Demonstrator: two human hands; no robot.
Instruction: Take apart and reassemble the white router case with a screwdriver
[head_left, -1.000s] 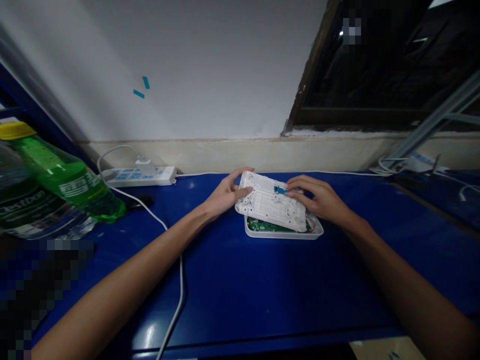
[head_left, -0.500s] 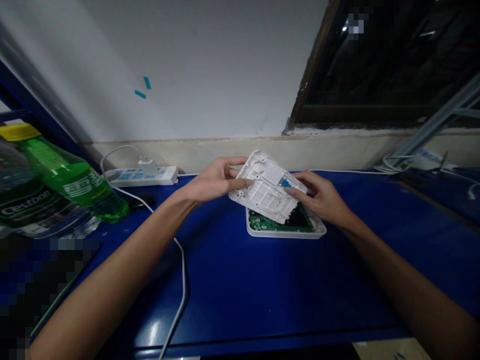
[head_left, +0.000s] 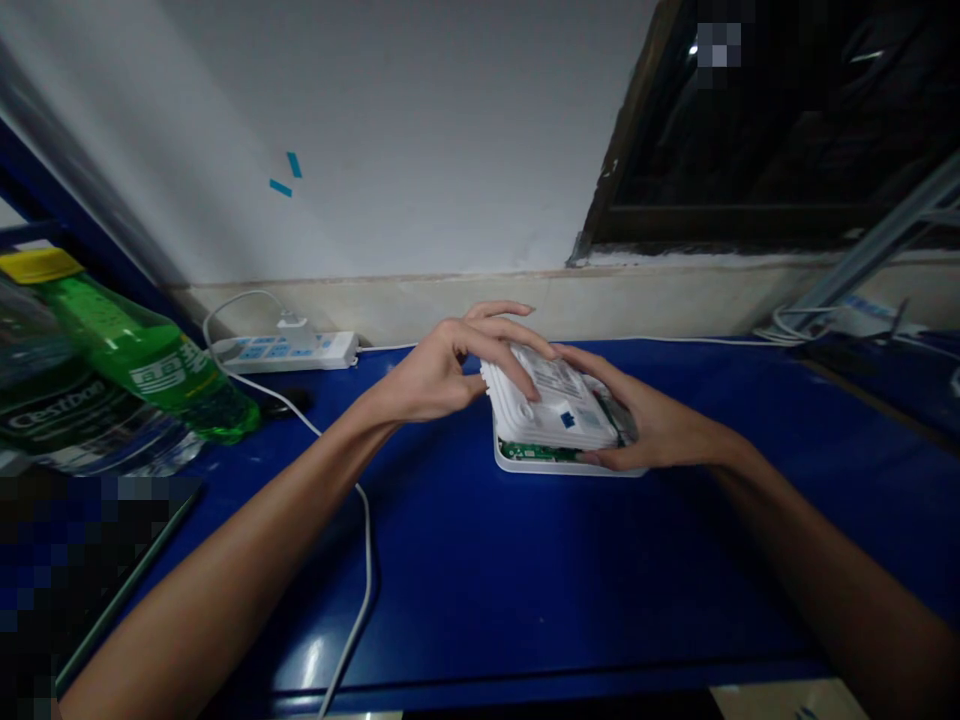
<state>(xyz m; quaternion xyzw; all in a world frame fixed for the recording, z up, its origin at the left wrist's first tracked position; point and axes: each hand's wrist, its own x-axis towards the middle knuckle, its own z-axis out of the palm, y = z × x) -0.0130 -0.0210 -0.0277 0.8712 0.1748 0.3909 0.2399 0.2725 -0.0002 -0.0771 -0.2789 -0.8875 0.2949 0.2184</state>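
A white plastic cover (head_left: 568, 405) with a printed label and a small blue mark lies outer side up, slightly tilted, over a white device casing (head_left: 525, 465). A strip of green circuit board (head_left: 536, 453) shows in the gap at the front. My left hand (head_left: 450, 370) grips the cover's left edge, thumb at the side and a finger on top. Wrapped round the right end of the casing is my right hand (head_left: 649, 415), thumb at the front and fingers behind; the cover's right end is partly hidden by it.
A green bottle with a yellow cap (head_left: 127, 340) stands tilted at the left beside a large clear bottle (head_left: 52, 400). A power strip (head_left: 319, 350) with a plugged-in adapter sits by the wall. Its white cable (head_left: 366, 560) crosses the blue table (head_left: 465, 600).
The cover has been flipped from its ribbed inner side to its labelled outer side and lowered onto the casing. My right hand has moved down to the casing's right end.
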